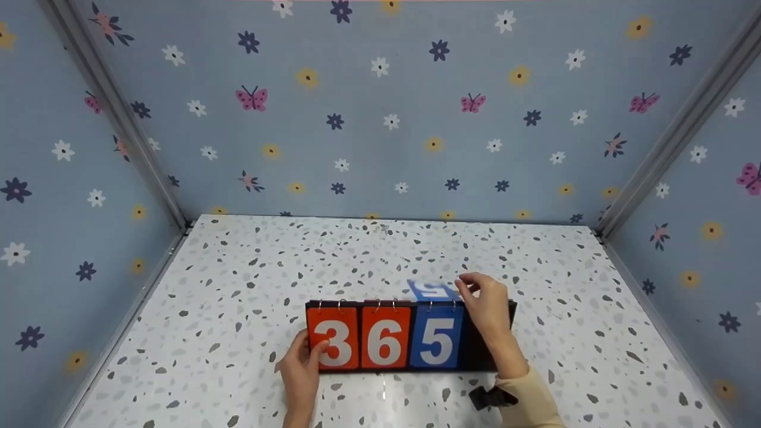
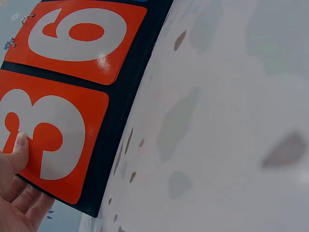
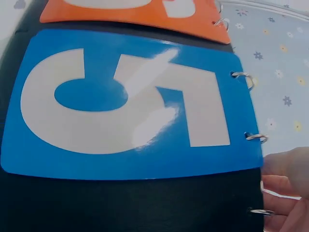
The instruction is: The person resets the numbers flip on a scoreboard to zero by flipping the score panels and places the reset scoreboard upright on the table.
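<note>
A black flip scoreboard stands on the speckled table, showing red cards with 3 and 6, then a blue 5 card. My left hand grips its left end, thumb over the 3 card and fingers behind. Over the top edge, a second blue card is turned back, blurred, its white numeral upside down. The curled thumb and forefinger of my right hand pinch this card at its right edge. In the right wrist view, metal rings hold the front 5 card.
The black rightmost panel of the board shows bare, partly behind my right forearm. A dark strap sits at the right sleeve. Flower-patterned walls enclose the white speckled table at the back and sides.
</note>
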### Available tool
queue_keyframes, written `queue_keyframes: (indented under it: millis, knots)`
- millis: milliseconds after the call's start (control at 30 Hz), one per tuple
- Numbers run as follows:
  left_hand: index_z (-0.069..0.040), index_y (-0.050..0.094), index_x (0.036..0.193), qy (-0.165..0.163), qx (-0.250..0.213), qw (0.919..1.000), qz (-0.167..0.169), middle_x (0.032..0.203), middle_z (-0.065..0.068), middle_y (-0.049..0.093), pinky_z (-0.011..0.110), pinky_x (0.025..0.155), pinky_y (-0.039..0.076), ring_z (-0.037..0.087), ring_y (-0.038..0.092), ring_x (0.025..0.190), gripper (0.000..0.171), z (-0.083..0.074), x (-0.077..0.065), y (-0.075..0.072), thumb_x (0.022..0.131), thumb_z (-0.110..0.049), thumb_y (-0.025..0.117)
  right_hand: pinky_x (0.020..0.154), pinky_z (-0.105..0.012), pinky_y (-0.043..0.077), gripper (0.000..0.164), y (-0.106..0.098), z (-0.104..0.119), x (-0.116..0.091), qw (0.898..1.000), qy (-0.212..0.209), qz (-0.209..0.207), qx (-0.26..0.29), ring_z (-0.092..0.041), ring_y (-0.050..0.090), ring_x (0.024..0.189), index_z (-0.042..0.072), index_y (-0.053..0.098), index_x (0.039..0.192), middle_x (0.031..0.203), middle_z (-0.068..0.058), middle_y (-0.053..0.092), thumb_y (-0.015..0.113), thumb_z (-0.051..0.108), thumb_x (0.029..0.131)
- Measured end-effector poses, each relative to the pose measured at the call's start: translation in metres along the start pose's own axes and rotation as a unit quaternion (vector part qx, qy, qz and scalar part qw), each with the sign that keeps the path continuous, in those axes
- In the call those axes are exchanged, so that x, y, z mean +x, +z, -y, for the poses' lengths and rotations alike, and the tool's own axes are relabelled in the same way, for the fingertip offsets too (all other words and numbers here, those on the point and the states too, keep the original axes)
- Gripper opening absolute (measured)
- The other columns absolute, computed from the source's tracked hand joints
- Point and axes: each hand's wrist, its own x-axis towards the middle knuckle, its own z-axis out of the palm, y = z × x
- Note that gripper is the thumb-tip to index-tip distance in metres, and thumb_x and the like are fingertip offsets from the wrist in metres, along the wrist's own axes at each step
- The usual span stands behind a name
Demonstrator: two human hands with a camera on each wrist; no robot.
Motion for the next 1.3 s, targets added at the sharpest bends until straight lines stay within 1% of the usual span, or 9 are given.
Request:
queue_keyframes:
  millis: [133, 300, 400, 533, 633, 767, 933, 1100, 1300]
  knots:
    - [-0.002, 0.062, 0.104, -0.003, 0.014, 0.9999, 0.002, 0.080, 0.005, 0.063, 0.019, 0.063, 0.050, 0.014, 0.059, 0.071, 0.029, 0.000, 0.000, 0.000, 0.076, -0.008, 0.070, 0.054, -0.031, 0.049, 0.005, -0.006, 0.004, -0.011, 0.998, -0.031, -0.057, 0.024, -0.018, 0.060, 0.060, 0.000, 0.069, 0.081, 0.073, -0.007, 0.066, 0.070, 0.002, 0.077]
    - [-0.003, 0.062, 0.103, -0.001, 0.025, 0.9997, -0.001, 0.080, 0.005, 0.063, 0.021, 0.063, 0.050, 0.015, 0.059, 0.071, 0.029, 0.000, 0.000, 0.000, 0.076, -0.009, 0.070, 0.057, -0.017, 0.047, 0.007, -0.012, 0.007, -0.030, 0.992, -0.024, -0.106, 0.070, -0.014, 0.060, 0.061, 0.001, 0.069, 0.081, 0.074, -0.006, 0.066, 0.071, 0.000, 0.075]
    - [-0.003, 0.062, 0.104, -0.004, 0.023, 0.9997, 0.001, 0.081, 0.005, 0.064, 0.022, 0.065, 0.050, 0.015, 0.060, 0.072, 0.029, 0.000, 0.001, 0.000, 0.077, -0.009, 0.070, 0.058, -0.015, 0.046, 0.010, -0.013, 0.007, -0.042, 0.988, -0.013, -0.119, 0.096, -0.012, 0.060, 0.063, 0.001, 0.068, 0.084, 0.076, -0.004, 0.066, 0.072, 0.000, 0.074]
    - [-0.003, 0.061, 0.105, -0.015, 0.018, 0.9997, 0.007, 0.084, 0.006, 0.064, 0.023, 0.067, 0.051, 0.015, 0.060, 0.074, 0.030, 0.000, 0.001, 0.000, 0.078, -0.009, 0.069, 0.059, -0.018, 0.048, 0.019, -0.009, 0.007, -0.057, 0.986, 0.015, -0.123, 0.114, -0.012, 0.059, 0.065, 0.001, 0.067, 0.090, 0.079, -0.004, 0.066, 0.075, 0.003, 0.072]
    - [-0.003, 0.062, 0.105, -0.016, 0.012, 0.9998, 0.007, 0.083, 0.007, 0.064, 0.023, 0.066, 0.051, 0.015, 0.060, 0.074, 0.030, 0.000, 0.001, 0.000, 0.077, -0.009, 0.069, 0.060, -0.020, 0.048, 0.027, -0.003, 0.007, -0.068, 0.985, 0.052, -0.117, 0.116, -0.013, 0.059, 0.066, 0.000, 0.065, 0.094, 0.081, -0.005, 0.065, 0.077, 0.006, 0.070]
    - [-0.002, 0.062, 0.104, -0.007, 0.011, 0.9999, 0.004, 0.082, 0.006, 0.064, 0.022, 0.065, 0.051, 0.015, 0.061, 0.073, 0.029, 0.001, 0.001, 0.000, 0.077, -0.010, 0.070, 0.061, -0.022, 0.049, 0.036, 0.007, 0.006, -0.082, 0.984, 0.102, -0.111, 0.100, -0.014, 0.058, 0.070, 0.001, 0.062, 0.098, 0.085, -0.005, 0.063, 0.079, 0.009, 0.067]
    - [-0.002, 0.062, 0.102, 0.009, 0.007, 0.9999, 0.001, 0.081, 0.005, 0.064, 0.020, 0.064, 0.050, 0.015, 0.060, 0.073, 0.028, 0.000, 0.000, 0.000, 0.076, -0.009, 0.070, 0.060, -0.026, 0.048, 0.043, 0.020, 0.004, -0.095, 0.981, 0.137, -0.112, 0.081, -0.015, 0.056, 0.072, 0.001, 0.060, 0.099, 0.087, -0.006, 0.060, 0.082, 0.012, 0.064]
    - [-0.002, 0.062, 0.102, 0.012, -0.002, 0.9999, 0.004, 0.081, 0.005, 0.064, 0.020, 0.066, 0.050, 0.015, 0.061, 0.074, 0.028, 0.000, 0.001, 0.000, 0.076, -0.008, 0.070, 0.062, -0.030, 0.048, 0.044, 0.032, 0.002, -0.102, 0.980, 0.156, -0.107, 0.063, -0.015, 0.055, 0.075, 0.002, 0.058, 0.098, 0.088, -0.005, 0.059, 0.082, 0.016, 0.064]
    - [-0.002, 0.062, 0.103, -0.001, 0.016, 0.9999, 0.003, 0.083, 0.007, 0.064, 0.023, 0.067, 0.051, 0.015, 0.060, 0.075, 0.029, 0.000, 0.001, 0.001, 0.076, -0.009, 0.070, 0.060, -0.028, 0.048, 0.037, 0.040, -0.005, -0.103, 0.981, 0.141, -0.123, 0.047, -0.014, 0.055, 0.072, 0.003, 0.058, 0.088, 0.081, -0.004, 0.058, 0.083, 0.013, 0.062]
